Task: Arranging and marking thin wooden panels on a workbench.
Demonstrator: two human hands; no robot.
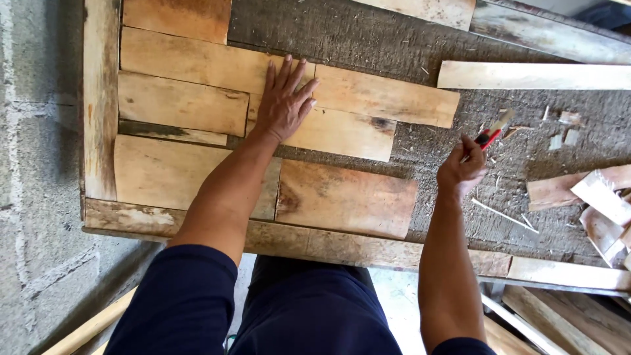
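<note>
workbench (394, 39): plank (342, 131) under l fingers (289, 72)

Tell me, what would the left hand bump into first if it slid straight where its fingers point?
The left hand already lies flat on a board. Past its fingertips comes bare rough tabletop, then probably the plank at the top edge.

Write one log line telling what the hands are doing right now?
left hand: flat on wooden boards | right hand: holds red-handled tool | bench: wood scraps at right
</note>
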